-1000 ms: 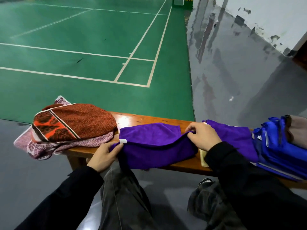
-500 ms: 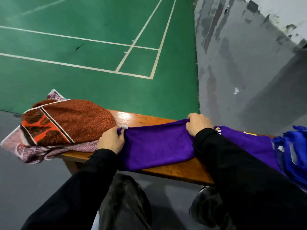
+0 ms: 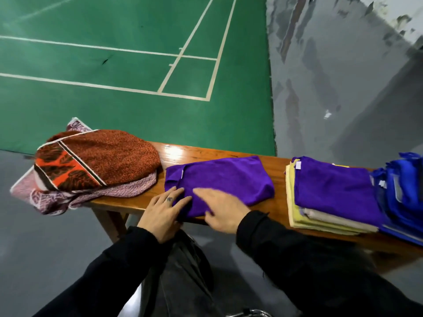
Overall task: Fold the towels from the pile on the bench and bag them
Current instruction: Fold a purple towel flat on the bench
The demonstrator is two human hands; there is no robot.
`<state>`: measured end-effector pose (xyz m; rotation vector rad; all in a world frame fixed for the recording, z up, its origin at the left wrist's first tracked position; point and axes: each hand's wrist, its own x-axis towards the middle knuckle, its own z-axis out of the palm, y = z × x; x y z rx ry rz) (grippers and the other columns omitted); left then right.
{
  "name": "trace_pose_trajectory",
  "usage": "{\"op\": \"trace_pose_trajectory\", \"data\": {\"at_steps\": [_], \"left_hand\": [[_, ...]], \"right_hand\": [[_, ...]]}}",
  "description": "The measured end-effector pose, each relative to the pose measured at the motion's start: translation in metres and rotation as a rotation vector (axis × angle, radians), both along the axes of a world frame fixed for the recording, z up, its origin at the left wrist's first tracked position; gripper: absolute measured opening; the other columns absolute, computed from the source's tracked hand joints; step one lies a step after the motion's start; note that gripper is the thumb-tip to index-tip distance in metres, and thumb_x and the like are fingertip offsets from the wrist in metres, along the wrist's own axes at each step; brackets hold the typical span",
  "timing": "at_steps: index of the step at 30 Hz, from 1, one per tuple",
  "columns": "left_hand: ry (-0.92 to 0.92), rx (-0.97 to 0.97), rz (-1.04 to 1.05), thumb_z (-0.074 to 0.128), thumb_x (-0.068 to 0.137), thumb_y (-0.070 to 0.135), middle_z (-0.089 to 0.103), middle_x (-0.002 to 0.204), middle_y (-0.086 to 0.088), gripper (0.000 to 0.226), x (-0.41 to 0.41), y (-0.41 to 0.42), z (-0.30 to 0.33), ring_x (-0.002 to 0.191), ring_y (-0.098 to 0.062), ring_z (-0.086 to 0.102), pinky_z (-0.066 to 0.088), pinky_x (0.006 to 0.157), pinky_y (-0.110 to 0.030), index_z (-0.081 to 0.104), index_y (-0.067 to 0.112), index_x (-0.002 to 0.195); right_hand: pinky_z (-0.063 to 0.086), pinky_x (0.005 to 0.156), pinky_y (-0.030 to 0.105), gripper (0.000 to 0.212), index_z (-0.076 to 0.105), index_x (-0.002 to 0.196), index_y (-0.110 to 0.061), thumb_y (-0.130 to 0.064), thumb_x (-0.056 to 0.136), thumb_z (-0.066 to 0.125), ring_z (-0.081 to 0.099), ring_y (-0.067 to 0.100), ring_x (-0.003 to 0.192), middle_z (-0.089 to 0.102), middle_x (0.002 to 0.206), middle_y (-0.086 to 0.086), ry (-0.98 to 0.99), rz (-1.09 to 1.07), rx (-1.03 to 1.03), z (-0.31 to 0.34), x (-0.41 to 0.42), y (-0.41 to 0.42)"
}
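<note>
A folded purple towel (image 3: 219, 179) lies flat on the wooden bench (image 3: 277, 165) in front of me. My left hand (image 3: 163, 211) rests with straight fingers on the towel's near left edge. My right hand (image 3: 220, 208) lies flat on its near edge, fingers spread and pointing left. To the left sits a pile of unfolded towels: an orange-brown patterned one (image 3: 98, 159) over a pink patterned one (image 3: 109, 193). To the right stands a stack of folded towels (image 3: 332, 195), purple on top with yellow and beige below. A blue bag (image 3: 405, 191) lies at the far right.
The bench stands on a grey floor (image 3: 343, 99) beside a green court with white lines (image 3: 137, 76). My dark trousers (image 3: 183, 282) are below the bench edge. A damaged white wall (image 3: 389, 17) is at the far right.
Both hands let go of the towel's far corners and came down flat on its near edge. The towel now lies folded in a smaller rectangle. The view shifted to show the folded stack.
</note>
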<state>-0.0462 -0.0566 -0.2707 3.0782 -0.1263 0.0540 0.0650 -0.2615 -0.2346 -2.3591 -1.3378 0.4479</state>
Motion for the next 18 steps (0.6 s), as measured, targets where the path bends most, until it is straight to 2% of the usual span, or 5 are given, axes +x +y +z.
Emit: {"op": "trace_pose_trajectory", "data": {"at_steps": [4, 7, 10, 13, 18], "left_hand": [[-0.135, -0.071, -0.030, 0.065, 0.066, 0.024, 0.069, 0.123, -0.005, 0.060, -0.014, -0.011, 0.001, 0.111, -0.028, 0.068, 0.046, 0.097, -0.036, 0.051, 0.026, 0.125], [-0.333, -0.102, -0.087, 0.053, 0.072, 0.023, 0.070, 0.100, -0.001, 0.042, -0.012, -0.031, 0.027, 0.091, -0.025, 0.068, 0.042, 0.093, -0.037, 0.058, 0.022, 0.114], [-0.499, -0.282, -0.075, 0.055, 0.083, 0.019, 0.067, 0.093, -0.004, 0.031, -0.002, -0.052, 0.059, 0.084, -0.026, 0.062, 0.048, 0.078, -0.038, 0.056, 0.020, 0.114], [-0.509, -0.747, 0.101, 0.059, 0.085, 0.027, 0.068, 0.096, 0.002, 0.019, 0.001, -0.062, 0.085, 0.089, -0.015, 0.064, 0.050, 0.080, -0.031, 0.061, 0.024, 0.104], [-0.022, -1.270, 0.199, 0.077, 0.071, 0.036, 0.073, 0.092, 0.001, 0.037, 0.003, -0.053, 0.112, 0.089, -0.007, 0.068, 0.051, 0.082, -0.021, 0.067, 0.013, 0.098]], "right_hand": [[0.019, 0.124, 0.043, 0.103, 0.011, 0.160, -0.018, -0.034, 0.078, 0.072, 0.027, 0.024, 0.148, 0.036, 0.156, 0.007, -0.073, -0.025, -0.112, -0.015, -0.036, 0.007], [0.032, 0.117, 0.042, 0.106, 0.010, 0.161, -0.021, -0.034, 0.077, 0.074, 0.041, 0.025, 0.137, 0.045, 0.148, 0.005, -0.067, -0.111, 0.030, 0.007, -0.041, 0.008], [0.049, 0.097, 0.046, 0.082, 0.032, 0.154, -0.029, -0.025, 0.078, 0.060, 0.059, 0.033, 0.116, 0.065, 0.129, 0.009, 0.048, -0.240, 0.168, 0.039, -0.039, 0.007], [0.051, 0.090, 0.038, 0.050, 0.069, 0.117, -0.029, -0.029, 0.071, 0.050, 0.068, 0.023, 0.102, 0.075, 0.105, 0.000, 0.196, -0.343, 0.354, 0.069, -0.031, -0.001], [0.055, 0.084, 0.037, 0.007, 0.073, 0.087, -0.021, -0.014, 0.085, 0.071, 0.066, 0.010, 0.082, 0.073, 0.084, -0.005, 0.456, -0.451, 0.522, 0.104, -0.010, -0.021]]}}
